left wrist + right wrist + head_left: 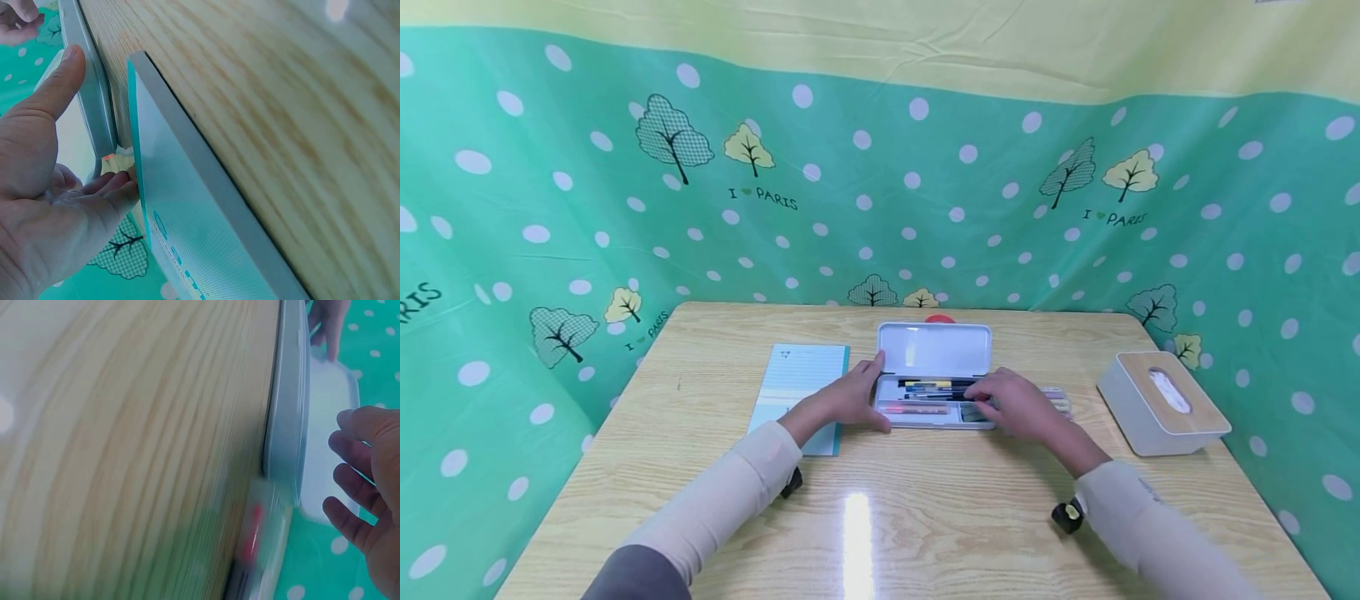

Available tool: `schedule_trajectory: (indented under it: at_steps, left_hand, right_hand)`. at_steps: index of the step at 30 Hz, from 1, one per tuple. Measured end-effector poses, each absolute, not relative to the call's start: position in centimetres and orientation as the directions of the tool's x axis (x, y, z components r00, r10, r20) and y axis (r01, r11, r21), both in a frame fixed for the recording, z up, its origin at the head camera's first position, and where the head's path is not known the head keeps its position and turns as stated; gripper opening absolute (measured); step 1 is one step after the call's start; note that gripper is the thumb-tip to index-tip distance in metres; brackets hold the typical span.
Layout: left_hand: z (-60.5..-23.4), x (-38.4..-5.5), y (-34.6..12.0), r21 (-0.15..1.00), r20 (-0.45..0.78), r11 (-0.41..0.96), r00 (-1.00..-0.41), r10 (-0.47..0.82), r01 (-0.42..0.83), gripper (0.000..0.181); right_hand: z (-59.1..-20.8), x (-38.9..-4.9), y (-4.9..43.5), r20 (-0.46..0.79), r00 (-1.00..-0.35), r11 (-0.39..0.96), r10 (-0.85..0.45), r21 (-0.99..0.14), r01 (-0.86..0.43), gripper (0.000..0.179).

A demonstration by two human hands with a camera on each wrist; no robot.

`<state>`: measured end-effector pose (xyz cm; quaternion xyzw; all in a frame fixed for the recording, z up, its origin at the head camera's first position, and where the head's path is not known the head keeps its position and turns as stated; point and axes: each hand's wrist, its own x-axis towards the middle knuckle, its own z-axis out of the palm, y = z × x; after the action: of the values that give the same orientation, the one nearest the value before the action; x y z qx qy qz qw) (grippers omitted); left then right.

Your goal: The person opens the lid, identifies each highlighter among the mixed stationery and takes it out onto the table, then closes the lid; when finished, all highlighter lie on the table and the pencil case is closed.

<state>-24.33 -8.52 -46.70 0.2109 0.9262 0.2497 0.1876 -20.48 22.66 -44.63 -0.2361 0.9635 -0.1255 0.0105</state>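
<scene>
An opened white pencil case [936, 424] lies on the table, its lid [934, 348] raised at the back. Inside are several pens [917, 408] and a dark grey item [973, 412] in the front right compartment. My left hand [852, 396] spans the case's left end, thumb by the front corner and a finger at the lid's edge; its thumb [59, 84] is straight along the wall. Over the right end is my right hand [1017, 404], fingertips low above the pens. In the right wrist view its fingers [353, 481] are loosely bent and apart, nothing visible between them.
A lined notepad [797, 379] with a teal edge lies left of the case, under my left wrist. Right of the case is a clear pack of pens [1058, 398], partly behind my right hand. A tissue box [1161, 408] stands further right. Something red [939, 318] shows behind the lid.
</scene>
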Motion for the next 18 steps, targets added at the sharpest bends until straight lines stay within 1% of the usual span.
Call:
schedule_trajectory:
  at_steps: [8,18]
  left_hand:
    - [-46.7,-24.3,-8.6,0.545,-0.242,0.783,-0.838,0.488,0.299,0.136]
    - [-46.7,-24.4,-8.7,0.54,-0.241,0.784,-0.836,0.493,0.307,0.137]
  right_hand:
    - [-45.4,-20.9,20.4,0.013,-0.876,0.846,-0.483,-0.251,-0.47,0.019]
    - [-46.0,-21.3,19.1,-0.021,-0.866,0.851,-0.5,-0.193,-0.488,0.018]
